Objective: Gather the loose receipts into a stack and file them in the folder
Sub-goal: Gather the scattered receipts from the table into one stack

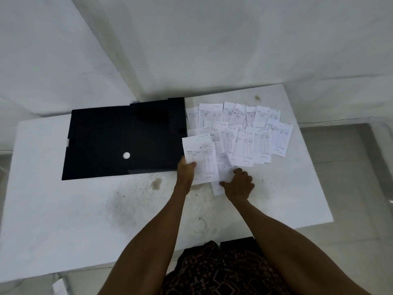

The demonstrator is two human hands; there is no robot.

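A black folder (123,137) lies flat and closed on the left half of the white table, a small white dot on its cover. To its right, several white printed receipts (251,133) are spread out, overlapping. My left hand (186,173) grips a small stack of receipts (201,160) by its lower left corner, held just past the folder's right edge. My right hand (239,184) pinches one blurred receipt (223,173) next to that stack, near the front of the spread.
The white table (85,220) is stained in the middle. Its far edge meets a white wall corner. The right edge drops to a tiled floor (350,167). Patterned dark clothing (223,271) shows at the near edge.
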